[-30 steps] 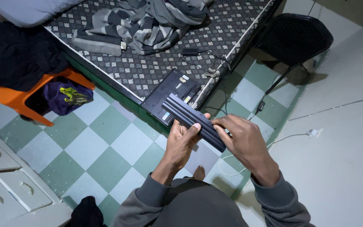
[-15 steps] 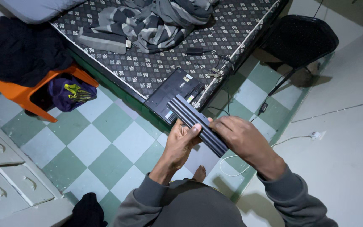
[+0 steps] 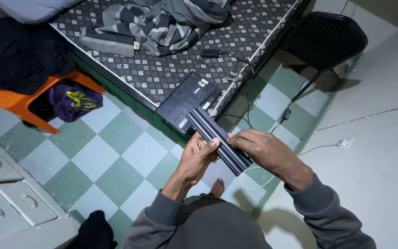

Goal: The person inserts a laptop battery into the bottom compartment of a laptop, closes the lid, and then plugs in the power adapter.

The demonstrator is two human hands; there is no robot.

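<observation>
Beyond me, the patterned mattress carries the upturned laptop at its near edge. My left hand and right hand stay clamped on the long black battery pack, now tilted slightly closer to me.

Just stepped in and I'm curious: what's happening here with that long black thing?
A person stands by a bed, holding a long black battery pack in both hands: left hand underneath, right hand gripping its near end. An upturned black laptop lies at the mattress edge just beyond it. An orange stool stands nearby.
</observation>
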